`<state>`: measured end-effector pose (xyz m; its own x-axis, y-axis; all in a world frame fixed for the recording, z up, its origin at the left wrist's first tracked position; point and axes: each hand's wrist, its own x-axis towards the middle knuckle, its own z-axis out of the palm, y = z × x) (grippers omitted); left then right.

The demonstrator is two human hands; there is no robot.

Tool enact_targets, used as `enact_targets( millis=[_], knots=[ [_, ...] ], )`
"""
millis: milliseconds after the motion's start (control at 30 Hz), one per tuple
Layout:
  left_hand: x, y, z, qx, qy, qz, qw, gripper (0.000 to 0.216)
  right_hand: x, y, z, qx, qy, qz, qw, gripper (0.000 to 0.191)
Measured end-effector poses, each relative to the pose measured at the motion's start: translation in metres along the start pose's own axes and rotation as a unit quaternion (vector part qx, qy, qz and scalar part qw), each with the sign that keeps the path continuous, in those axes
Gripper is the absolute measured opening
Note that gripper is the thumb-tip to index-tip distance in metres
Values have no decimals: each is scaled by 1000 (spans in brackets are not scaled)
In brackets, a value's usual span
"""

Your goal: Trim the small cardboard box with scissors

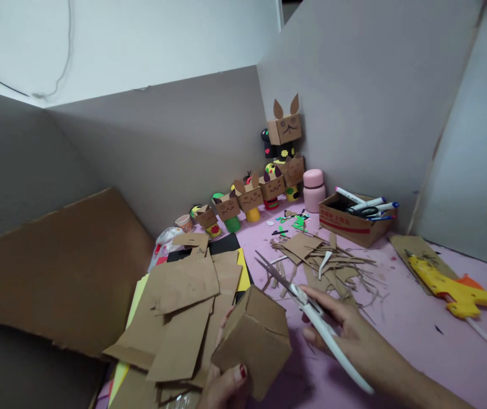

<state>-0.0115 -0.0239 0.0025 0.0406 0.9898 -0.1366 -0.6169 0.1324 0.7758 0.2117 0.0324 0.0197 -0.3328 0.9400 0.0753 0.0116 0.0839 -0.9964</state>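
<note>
A small brown cardboard box (254, 341) is gripped in my left hand (226, 386), its thumb on the near side and fingers behind. Its upper face is tilted toward the back. In my right hand (337, 324) are white-handled scissors (307, 304), blades pointing up and left, slightly parted. The blade tips are apart from the box, beyond its right side. Beneath and left of the box lie flat cardboard pieces (184, 284) in an overlapping pile. Past the scissors is a heap of cardboard scraps (332, 267).
Several cardboard animal-head figures (250, 196) line the back, beside a pink flask (314, 190). An open carton (354, 224) holds markers. A yellow glue gun (460, 289) with a white cord rests at the right. Grey partitions (162, 147) enclose the pink table (397, 307); a large cardboard sheet (56, 267) leans left.
</note>
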Motion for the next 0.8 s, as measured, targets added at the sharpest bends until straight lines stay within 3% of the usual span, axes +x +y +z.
enact_targets(
  millis=[167, 433, 600, 700, 800],
  knots=[
    [-2, 6, -6, -25, 36, -9, 999, 62, 3, 6, 0, 25, -37, -3, 999, 55],
    [-3, 9, 0, -57, 35, -15, 998, 57, 0, -3, 0, -32, 27, -25, 999, 57],
    [-3, 8, 5, -27, 104, 59, 992, 61, -5, -16, 0, -70, -64, -31, 995, 52],
    [-2, 13, 8, -9, 149, 94, 984, 70, -5, -24, -1, -110, -134, -49, 984, 39],
    [-2, 18, 9, 1, 159, 122, 980, 71, -5, -31, -4, -149, -152, -67, 975, 26]
  ],
)
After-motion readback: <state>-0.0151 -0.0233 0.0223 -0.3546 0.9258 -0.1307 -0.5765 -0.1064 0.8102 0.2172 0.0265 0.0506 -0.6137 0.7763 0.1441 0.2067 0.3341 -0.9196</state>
